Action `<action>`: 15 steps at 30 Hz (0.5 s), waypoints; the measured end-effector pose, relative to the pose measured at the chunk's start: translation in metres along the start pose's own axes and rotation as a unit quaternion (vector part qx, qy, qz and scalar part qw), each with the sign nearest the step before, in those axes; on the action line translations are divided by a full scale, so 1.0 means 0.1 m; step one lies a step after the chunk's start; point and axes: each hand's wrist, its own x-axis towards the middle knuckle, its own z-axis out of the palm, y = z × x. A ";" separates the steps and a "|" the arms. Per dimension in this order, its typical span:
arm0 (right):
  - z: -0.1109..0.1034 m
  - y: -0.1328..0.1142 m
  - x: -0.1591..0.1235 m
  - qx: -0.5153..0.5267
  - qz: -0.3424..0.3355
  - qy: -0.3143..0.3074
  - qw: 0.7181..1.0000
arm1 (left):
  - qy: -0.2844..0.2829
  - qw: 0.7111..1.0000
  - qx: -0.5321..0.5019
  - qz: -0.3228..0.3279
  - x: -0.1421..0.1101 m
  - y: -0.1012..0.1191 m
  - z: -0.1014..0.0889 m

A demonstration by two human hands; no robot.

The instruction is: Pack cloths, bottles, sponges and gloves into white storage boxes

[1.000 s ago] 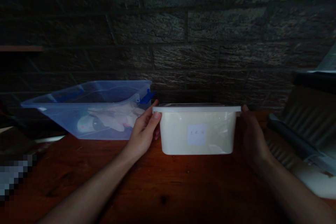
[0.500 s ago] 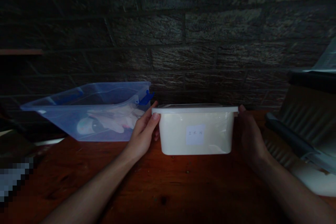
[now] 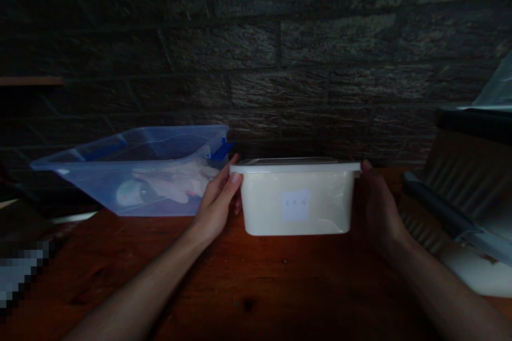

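A white plastic storage box (image 3: 262, 208) with a lid (image 3: 296, 167) and a small handwritten label (image 3: 296, 205) on its front is held level between my two hands at the wooden table. My left hand (image 3: 218, 194) grips its left end, thumb on the front corner just below the rim and fingers around the side. At the opposite end my right hand (image 3: 380, 200) has its fingers against the right side by the rim; part of them is hidden behind the box. Whether the base rests fully on the table is hard to tell.
Left of the box stands a clear bluish bin (image 3: 92, 184) with blue latches, holding white glove-like items and a white round thing. Stacked containers (image 3: 476, 170) rise at the right. A dark brick wall (image 3: 304, 42) closes off the back of the wooden table (image 3: 256, 282).
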 end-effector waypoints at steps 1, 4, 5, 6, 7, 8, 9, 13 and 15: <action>0.00 0.00 0.00 -0.005 -0.006 0.000 1.000 | -0.001 1.000 -0.005 -0.001 0.00 -0.01 -0.01; 0.01 0.00 0.00 -0.015 -0.017 -0.007 1.000 | -0.003 1.000 -0.022 -0.010 0.00 -0.05 -0.03; 0.01 0.00 0.00 -0.018 -0.015 -0.008 1.000 | -0.004 0.999 -0.029 -0.013 0.00 -0.05 -0.04; 0.01 0.00 0.00 -0.020 -0.013 -0.006 1.000 | -0.006 0.999 -0.036 -0.016 0.00 -0.06 -0.04; 0.01 0.00 -0.01 -0.023 -0.010 -0.003 1.000 | -0.008 0.999 -0.044 -0.018 0.00 -0.07 -0.05; 0.01 0.00 -0.01 -0.025 -0.007 -0.001 1.000 | -0.009 0.998 -0.050 -0.019 0.00 -0.07 -0.05; 0.01 0.00 -0.01 -0.025 -0.004 0.001 1.000 | -0.011 0.998 -0.055 -0.021 0.00 -0.07 -0.05; -0.01 0.00 0.00 -0.023 -0.007 -0.004 1.000 | -0.015 0.997 -0.066 -0.022 0.01 -0.07 -0.04; -0.01 -0.01 0.00 -0.022 -0.014 -0.001 1.000 | -0.016 0.997 -0.068 -0.018 0.01 -0.07 -0.03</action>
